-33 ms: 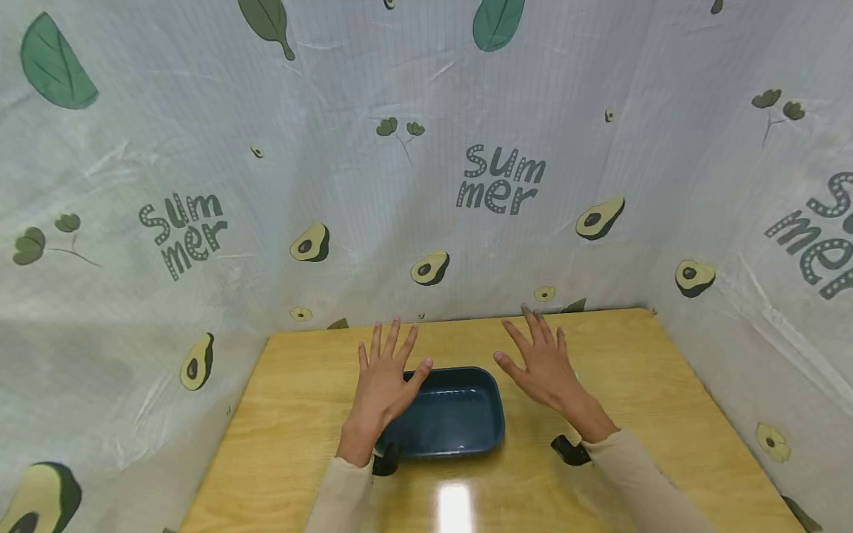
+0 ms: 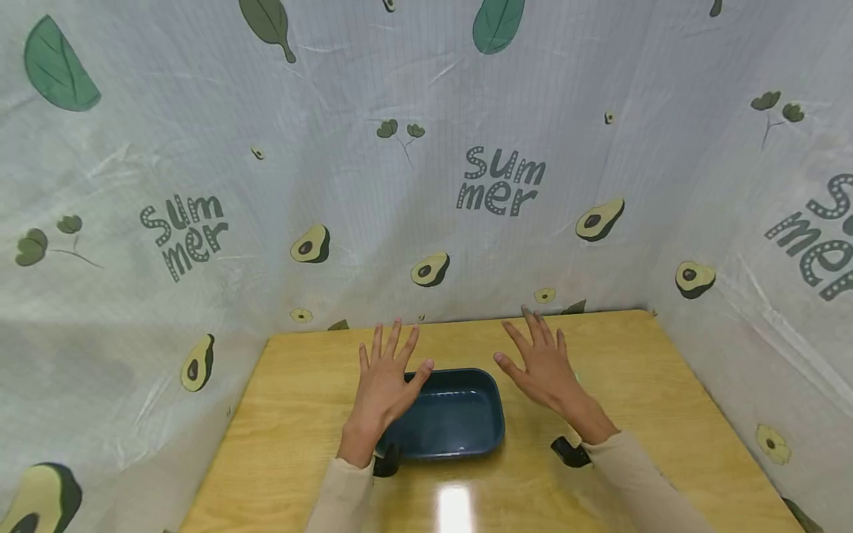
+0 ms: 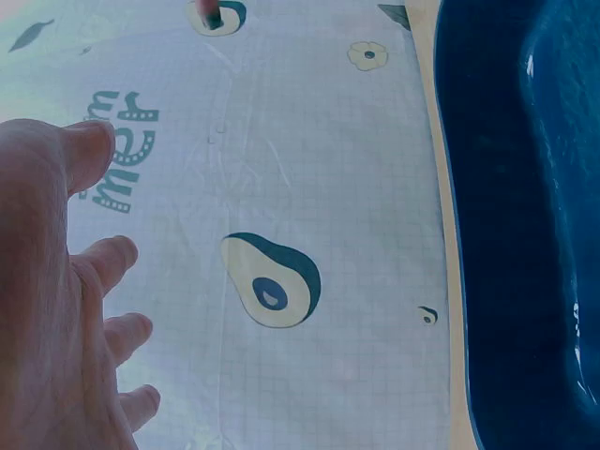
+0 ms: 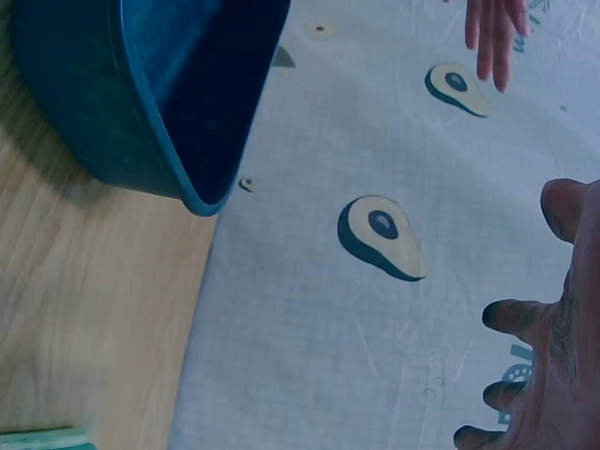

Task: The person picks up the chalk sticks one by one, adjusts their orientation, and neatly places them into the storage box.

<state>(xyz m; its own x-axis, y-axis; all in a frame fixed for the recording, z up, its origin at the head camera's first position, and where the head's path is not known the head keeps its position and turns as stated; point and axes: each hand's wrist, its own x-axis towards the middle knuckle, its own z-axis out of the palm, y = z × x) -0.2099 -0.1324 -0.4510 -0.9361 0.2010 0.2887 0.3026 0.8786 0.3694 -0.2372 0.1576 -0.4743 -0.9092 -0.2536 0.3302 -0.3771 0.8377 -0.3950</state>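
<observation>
I am looking down at a deep, dark blue rectangular plastic tub with rounded corners, which is sitting on the light wooden table between my two hands. As far as I can see, the tub is holding nothing; its glossy inner floor is only catching reflections. In the left wrist view its blue wall is filling the side of the picture, and in the right wrist view its rim and outer wall are showing above the wood grain.

My left hand is hovering over the tub's left edge with all fingers straight and spread, the thumb reaching across the rim; I cannot tell whether it is touching. My right hand is floating just beside the tub's right end, also flat and splayed, gripping nothing.

Beyond the tub, a pale printed sheet is standing as a backdrop around the table. I am reading "Summer" on it behind the tub, and the same word again to the tub's left and right, among printed avocado halves and green leaves.
</observation>
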